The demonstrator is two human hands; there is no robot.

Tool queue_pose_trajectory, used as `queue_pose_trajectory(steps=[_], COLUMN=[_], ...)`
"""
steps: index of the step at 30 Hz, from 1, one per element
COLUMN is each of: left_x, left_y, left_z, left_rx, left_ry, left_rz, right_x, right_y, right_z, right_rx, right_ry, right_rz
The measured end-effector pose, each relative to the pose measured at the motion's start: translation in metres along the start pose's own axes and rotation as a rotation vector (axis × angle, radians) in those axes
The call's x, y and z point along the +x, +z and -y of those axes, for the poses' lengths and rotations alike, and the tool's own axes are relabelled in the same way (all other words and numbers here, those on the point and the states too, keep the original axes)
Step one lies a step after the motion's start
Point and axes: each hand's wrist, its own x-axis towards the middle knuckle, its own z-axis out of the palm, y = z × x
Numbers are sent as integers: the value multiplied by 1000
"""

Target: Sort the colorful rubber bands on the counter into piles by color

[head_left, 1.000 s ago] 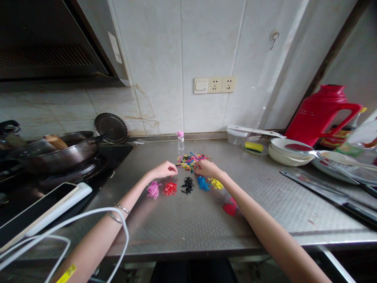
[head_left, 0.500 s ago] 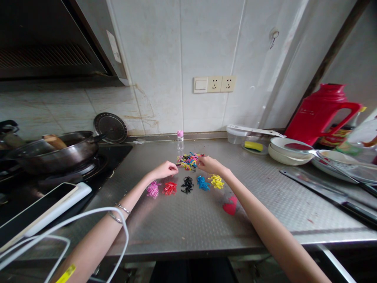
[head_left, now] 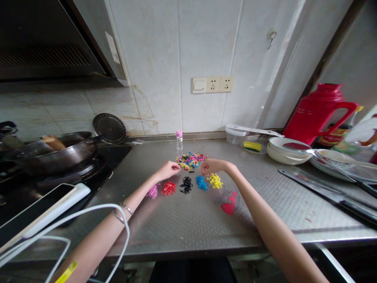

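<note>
Left hand at 9 o'clock edge of mixed pile of coloured bands, fingertips pinched together; too small to tell if a band sits between them. Right hand at 4 o'clock of the pile, curled closed, contents not visible. Pile lies mid-table. Sorted row at 6 o'clock of it: pink bands partly under left wrist, red bands, black bands, blue bands, yellow bands just below right hand. Small bottle with pink cap at 12 o'clock of the pile. Red scrap at 5 o'clock, beside right forearm.
</note>
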Motion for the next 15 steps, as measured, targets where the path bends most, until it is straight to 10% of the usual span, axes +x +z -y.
queue_pose_trajectory(steps=[5, 15], left_x=[14, 31], left_y=[13, 30], left_z=[-8, -28], left_rx=[80, 349], left_ry=[68, 146], left_rz=[-5, 15], right_x=[4, 3], right_y=[2, -3], right_z=[-6, -18], right_rx=[16, -155], right_ry=[42, 133], right_rz=[15, -365])
